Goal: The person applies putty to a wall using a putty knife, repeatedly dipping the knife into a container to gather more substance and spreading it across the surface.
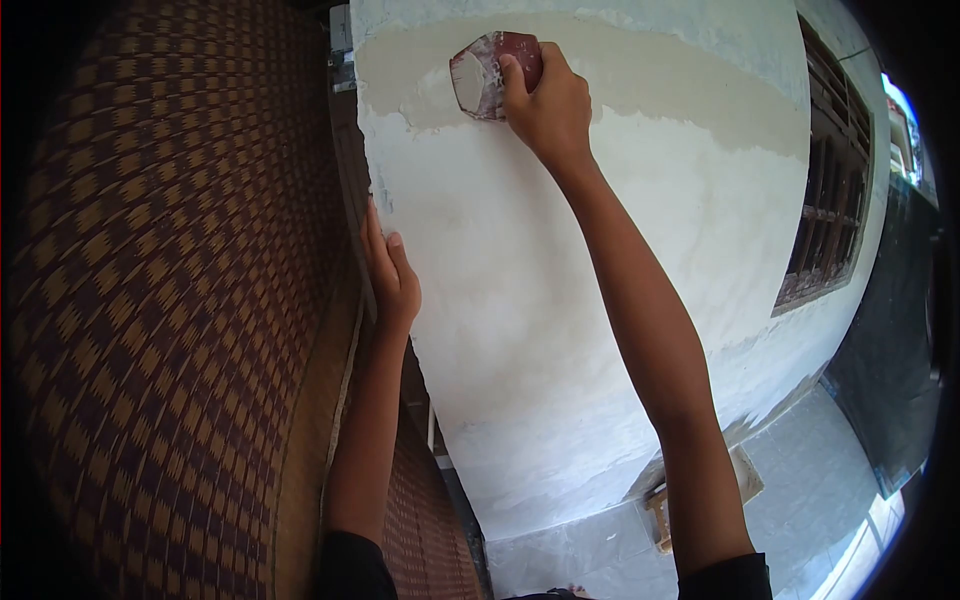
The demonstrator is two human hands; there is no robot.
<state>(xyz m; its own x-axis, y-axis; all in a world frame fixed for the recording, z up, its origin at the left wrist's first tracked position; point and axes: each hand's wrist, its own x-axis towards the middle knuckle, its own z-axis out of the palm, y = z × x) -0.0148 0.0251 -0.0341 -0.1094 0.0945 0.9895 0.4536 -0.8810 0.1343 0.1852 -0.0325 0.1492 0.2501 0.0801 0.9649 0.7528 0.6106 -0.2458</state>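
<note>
My right hand (556, 112) grips a flat reddish-brown putty spreader (482, 76) coated with pale filler, its thumb on the near face. The spreader is up against the upper part of a white wall (520, 270), over a damp-looking beige band of filler (680, 90). Lower down on the left, my left hand (395, 275) lies along the wall's vertical edge, fingers stretched upward and thumb apart. Nothing shows in that hand, though part of its fingers is hidden behind the edge.
A brown and tan woven panel (180, 250) stands close on the left. To the right, a barred wooden window (835, 180) is set in the wall, with a dark sheet (885, 340) beyond. A small wooden object (660, 518) sits on the grey tiled floor (590, 550).
</note>
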